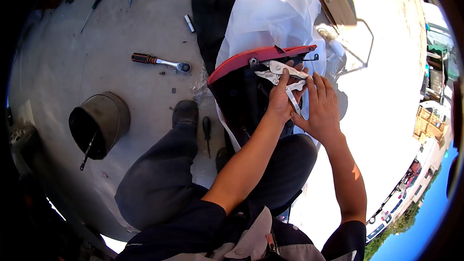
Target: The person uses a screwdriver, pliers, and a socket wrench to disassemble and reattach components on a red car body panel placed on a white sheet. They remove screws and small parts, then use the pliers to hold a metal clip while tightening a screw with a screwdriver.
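Note:
My left hand grips a pair of silver locking pliers, thumb along the tool and its lower handle swung apart from the upper one. My right hand is at the handle end, fingertips on the tool near the end of the upper handle and the thumb by the lower handle. The jaws lie close to a bolt fitting on a curved vehicle panel, red along its edge and black inside. Whether the jaws touch it I cannot tell. The panel rests across white sheeting in front of my knees.
On the concrete floor to the left lie a ratchet wrench, a socket, small nuts and a screwdriver. Another screwdriver is beside my boot. A dark bucket with a rod stands farther left. Cardboard lies far right.

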{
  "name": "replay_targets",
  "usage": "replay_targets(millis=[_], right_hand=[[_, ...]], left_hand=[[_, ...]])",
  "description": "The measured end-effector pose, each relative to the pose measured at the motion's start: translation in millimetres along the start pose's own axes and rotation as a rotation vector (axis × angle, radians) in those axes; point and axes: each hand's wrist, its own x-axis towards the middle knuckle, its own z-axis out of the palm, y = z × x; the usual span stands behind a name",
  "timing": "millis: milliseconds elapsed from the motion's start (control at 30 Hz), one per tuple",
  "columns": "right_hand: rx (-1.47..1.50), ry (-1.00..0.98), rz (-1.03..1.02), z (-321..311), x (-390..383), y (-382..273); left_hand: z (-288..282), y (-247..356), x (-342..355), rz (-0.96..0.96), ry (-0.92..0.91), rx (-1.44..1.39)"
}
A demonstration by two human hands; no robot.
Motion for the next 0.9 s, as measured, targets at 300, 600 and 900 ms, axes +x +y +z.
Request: replay_targets(millis=[300, 600, 900], right_hand=[[-0.013, -0.069, -0.028, 6.8, 15.0, -0.1], [-0.165, -0.018, -0.027, 23.3, 26.1, 9.1], [-0.168, -0.079, -0.006, -2.9, 35.6, 4.8]], left_hand=[[-9.6, 10.5, -0.2, -0.003, -0.033, 0.045], [-9.1, 1.5, 10.1, 0.08, -0.048, -0.016], [0.9, 2.5, 7.4, 0.02, 0.012, -0.116]])
